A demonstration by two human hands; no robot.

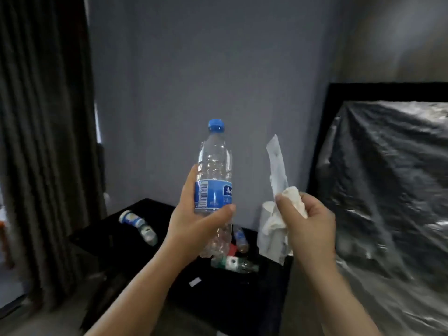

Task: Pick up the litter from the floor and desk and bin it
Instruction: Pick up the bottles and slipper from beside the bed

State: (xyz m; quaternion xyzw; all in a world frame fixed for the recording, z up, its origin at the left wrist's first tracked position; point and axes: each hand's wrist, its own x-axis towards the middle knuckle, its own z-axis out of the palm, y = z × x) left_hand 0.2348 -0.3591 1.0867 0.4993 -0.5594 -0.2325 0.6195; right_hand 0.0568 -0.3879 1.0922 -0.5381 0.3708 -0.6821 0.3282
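**Left hand (194,221) grips water bottle (214,166), right hand (308,221) pinches paper litter, both over bin**

Left hand: fingers and thumb wrapped round the blue label of the clear water bottle. Cap on, roughly upright, looks empty. Right hand: closed on a crumpled white tissue (294,197) and a long thin wrapper (276,161) that sticks up. More white paper hangs below the fist.

Both loads are in the air above the dark open box below, judged to be the black bin (109,241). Inside it:
- blue-and-white bottle (138,224) near the far-left corner
- small bottle (240,237) and green-and-white bottle (232,263) toward the right edge
- white scrap (195,282) toward the near edge

Step in hand is probably the drop.
- Lower each hand inside the rim before letting go.
- Hard bottle can bounce or roll off the ones already there, so release it low.
- Paper is light and may drift past the right edge, so open the fingers fully and check the wrapper doesn't cling.

Dark curtain (43,141) on the left, crinkled plastic sheet (388,190) on the right.
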